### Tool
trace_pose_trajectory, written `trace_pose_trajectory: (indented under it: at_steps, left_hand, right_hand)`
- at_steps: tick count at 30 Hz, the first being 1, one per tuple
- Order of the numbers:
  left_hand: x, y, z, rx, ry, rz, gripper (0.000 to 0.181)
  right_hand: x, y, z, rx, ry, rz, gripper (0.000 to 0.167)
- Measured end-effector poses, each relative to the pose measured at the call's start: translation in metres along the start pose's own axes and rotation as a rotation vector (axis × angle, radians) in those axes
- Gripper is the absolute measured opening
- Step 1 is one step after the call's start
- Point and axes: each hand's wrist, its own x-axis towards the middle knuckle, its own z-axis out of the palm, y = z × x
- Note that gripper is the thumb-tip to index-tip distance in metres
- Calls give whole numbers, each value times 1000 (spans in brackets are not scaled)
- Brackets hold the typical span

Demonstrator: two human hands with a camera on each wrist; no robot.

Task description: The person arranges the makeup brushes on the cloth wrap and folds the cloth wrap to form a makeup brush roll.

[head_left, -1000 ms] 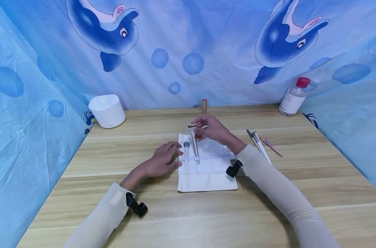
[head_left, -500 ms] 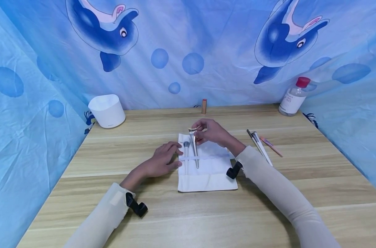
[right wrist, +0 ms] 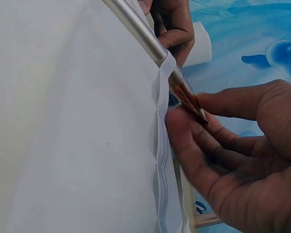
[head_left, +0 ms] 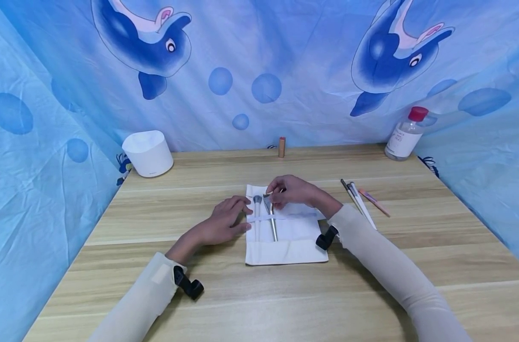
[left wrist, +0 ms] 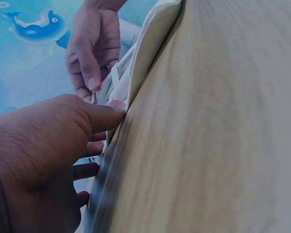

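Note:
A white cloth brush roll (head_left: 299, 251) lies flat on the table with an elastic band (right wrist: 161, 145) across it. My right hand (head_left: 295, 191) pinches a makeup brush (head_left: 274, 229) near its bristle end. The brush's silver handle passes under the band, its tip at the roll's lower pocket edge. To its left, a second makeup brush (head_left: 257, 209) with grey bristles lies under the same band. My left hand (head_left: 226, 221) rests at the roll's left edge, thumb and fingers touching the cloth in the left wrist view.
Right of the roll lie several slim brushes (head_left: 359, 202) and a pinkish one (head_left: 374, 203). A white cup-like container (head_left: 148, 154) stands back left, a small brown tube (head_left: 281, 147) back centre, a red-capped bottle (head_left: 404, 135) back right. A printed curtain (head_left: 242, 57) surrounds the table.
My right hand has moved down toward the roll, sliding the brush handle further under the band to the lower pocket edge. My left hand has stayed in place.

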Motion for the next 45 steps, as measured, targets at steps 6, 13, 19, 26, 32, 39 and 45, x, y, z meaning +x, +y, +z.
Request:
trace_pose_trajectory:
  at_steps: [6, 13, 19, 26, 32, 39, 45]
  left_hand:
    - [0, -1, 0, -3, -3, 0, 33]
    - [0, -2, 2, -13, 11, 18, 33]
    - [1, -4, 2, -1, 9, 15, 32]
    - [1, -3, 1, -8, -7, 3, 33]
    - [0, -3, 1, -20, -4, 4, 32]
    - [0, -4, 1, -22, -10, 3, 32]
    - [0, -5, 1, -30, 6, 25, 31]
  right_hand:
    - [-4, 3, 0, -124, -77, -5, 23]
    - [-10, 4, -1, -216, -55, -23, 15]
    - [-20, -3, -12, -392, 51, -56, 17]
    - [-41, -8, -39, -507, 152, -86, 23]
    - [-59, -6, -66, -551, 250, -51, 29]
    - [-72, 7, -96, -754, 390, 126, 23]
    - [-87, 23, -111, -851, 429, 237, 26]
